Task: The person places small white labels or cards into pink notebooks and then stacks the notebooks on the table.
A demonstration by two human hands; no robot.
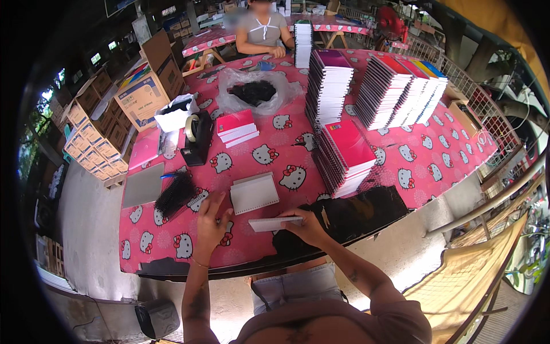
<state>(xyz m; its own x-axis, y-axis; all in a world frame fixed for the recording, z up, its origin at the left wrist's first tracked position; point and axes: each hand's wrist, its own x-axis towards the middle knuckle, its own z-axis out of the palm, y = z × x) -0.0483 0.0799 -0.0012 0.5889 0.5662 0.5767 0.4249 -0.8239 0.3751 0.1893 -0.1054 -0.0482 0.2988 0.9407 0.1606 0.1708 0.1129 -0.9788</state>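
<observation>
My right hand (310, 229) grips one end of a thin block of white sheets (268, 224), held edge-up just above the table near its front edge. To the left, my left hand (211, 229) is empty with its fingers apart over the patterned tablecloth. Between and beyond the hands lies a stack of white sheets with a row of punched holes (255, 195). A heap of black binding coils (175, 195) sits just beyond my left hand, with a blue pen-like object (167, 176) beside it.
Tall stacks of spiral notebooks (346, 157) stand at the right. Pink-covered pads (236, 127), a black tape dispenser (197, 140) and a plastic bag of black coils (258, 92) are farther back. Cardboard boxes (140, 100) rise at the left. A person (263, 31) sits across the table.
</observation>
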